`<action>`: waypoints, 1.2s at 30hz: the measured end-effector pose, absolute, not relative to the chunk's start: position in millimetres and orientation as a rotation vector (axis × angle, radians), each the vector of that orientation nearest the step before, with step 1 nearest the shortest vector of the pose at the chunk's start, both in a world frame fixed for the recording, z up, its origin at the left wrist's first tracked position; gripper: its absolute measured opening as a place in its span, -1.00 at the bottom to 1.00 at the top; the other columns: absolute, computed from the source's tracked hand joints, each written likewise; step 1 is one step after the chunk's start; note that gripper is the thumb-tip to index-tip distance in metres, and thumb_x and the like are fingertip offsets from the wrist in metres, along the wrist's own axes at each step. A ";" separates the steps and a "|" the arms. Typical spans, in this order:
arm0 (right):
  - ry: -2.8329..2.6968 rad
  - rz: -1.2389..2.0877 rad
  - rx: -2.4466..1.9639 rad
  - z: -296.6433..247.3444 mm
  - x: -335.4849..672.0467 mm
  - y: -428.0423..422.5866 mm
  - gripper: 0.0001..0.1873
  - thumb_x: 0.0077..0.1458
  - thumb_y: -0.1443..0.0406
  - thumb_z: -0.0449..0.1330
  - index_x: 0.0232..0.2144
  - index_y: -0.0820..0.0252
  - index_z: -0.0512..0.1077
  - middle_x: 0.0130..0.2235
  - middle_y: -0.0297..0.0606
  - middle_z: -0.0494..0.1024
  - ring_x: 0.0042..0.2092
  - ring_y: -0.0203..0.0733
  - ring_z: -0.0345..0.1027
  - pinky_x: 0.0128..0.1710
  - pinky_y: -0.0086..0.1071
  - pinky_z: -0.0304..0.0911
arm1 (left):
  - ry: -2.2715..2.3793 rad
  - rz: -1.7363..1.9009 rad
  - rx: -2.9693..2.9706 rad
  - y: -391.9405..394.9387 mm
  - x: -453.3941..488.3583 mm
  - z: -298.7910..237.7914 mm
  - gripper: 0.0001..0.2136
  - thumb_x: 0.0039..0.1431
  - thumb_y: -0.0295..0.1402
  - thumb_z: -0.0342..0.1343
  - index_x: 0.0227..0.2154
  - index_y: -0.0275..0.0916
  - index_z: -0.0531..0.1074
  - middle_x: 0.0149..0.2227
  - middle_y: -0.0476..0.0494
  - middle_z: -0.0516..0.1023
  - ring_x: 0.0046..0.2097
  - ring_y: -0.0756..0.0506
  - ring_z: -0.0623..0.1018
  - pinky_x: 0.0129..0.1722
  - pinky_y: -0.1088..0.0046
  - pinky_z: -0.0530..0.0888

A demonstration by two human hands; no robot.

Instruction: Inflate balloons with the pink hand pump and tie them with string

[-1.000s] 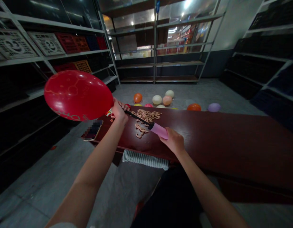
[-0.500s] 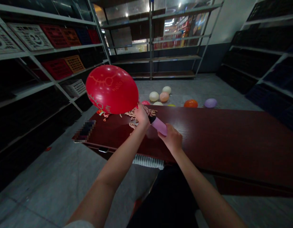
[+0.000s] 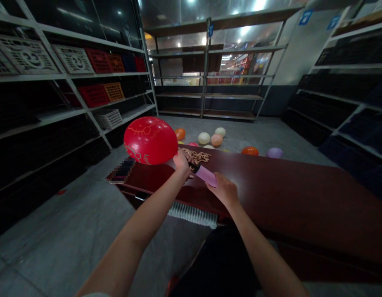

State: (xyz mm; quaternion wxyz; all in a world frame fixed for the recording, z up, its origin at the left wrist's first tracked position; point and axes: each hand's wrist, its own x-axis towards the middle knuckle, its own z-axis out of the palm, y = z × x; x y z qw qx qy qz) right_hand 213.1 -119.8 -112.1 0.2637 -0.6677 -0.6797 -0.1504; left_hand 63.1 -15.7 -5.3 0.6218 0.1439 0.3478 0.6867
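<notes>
My left hand (image 3: pixel 182 161) is closed around the neck of an inflated red balloon (image 3: pixel 150 140) with a pale printed pattern, held over the left end of a dark red table (image 3: pixel 286 189). The balloon's neck sits on the black nozzle of a pink hand pump (image 3: pixel 205 175). My right hand (image 3: pixel 225 191) grips the pump's pink barrel from behind. A heap of limp, uninflated peach balloons (image 3: pixel 196 156) lies on the table just beyond my left hand.
A phone (image 3: pixel 122 170) lies at the table's left corner. Several inflated balloons (image 3: pixel 209 137) rest on the grey floor beyond the table. Metal shelving with coloured crates (image 3: pixel 98 62) lines the left; dark shelves stand at the right and back.
The pump's rod has been pushed in, bringing my two hands close together. The balloon swung from far left to right in front of my left hand.
</notes>
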 end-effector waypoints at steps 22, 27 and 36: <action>-1.754 -0.501 -1.713 -113.0 217.6 -120.2 -0.67 0.23 0.06 0.22 -0.14 0.19 0.51 -0.32 -0.19 0.64 -0.32 -0.11 0.50 -0.37 -0.33 0.11 | 0.705 1.770 0.411 46.5 -2.3 44.3 -0.47 0.40 0.00 0.07 -0.58 -0.16 0.03 -0.65 0.12 -0.03 -0.65 0.06 0.04 -0.64 0.46 0.09; -1.673 -0.444 -1.842 -112.0 220.0 -119.0 -0.65 0.19 0.05 0.24 -0.14 0.19 0.50 -0.31 -0.16 0.63 -0.32 -0.08 0.47 -0.38 -0.32 0.05 | 0.667 1.749 0.478 43.2 30.1 38.9 -0.47 0.41 0.06 0.03 -0.56 -0.16 0.06 -0.64 0.14 -0.05 -0.65 0.07 0.04 -0.62 0.49 0.09; -1.655 -0.433 -1.893 -112.2 221.3 -117.1 -0.63 0.20 0.06 0.20 -0.10 0.20 0.48 -0.28 -0.14 0.62 -0.30 -0.07 0.45 -0.38 -0.33 0.01 | 0.710 1.599 0.473 -1.9 106.2 -6.2 -0.43 0.42 0.00 0.04 -0.62 -0.15 0.00 -0.72 0.13 -0.02 -0.71 0.09 0.06 -0.69 0.49 0.06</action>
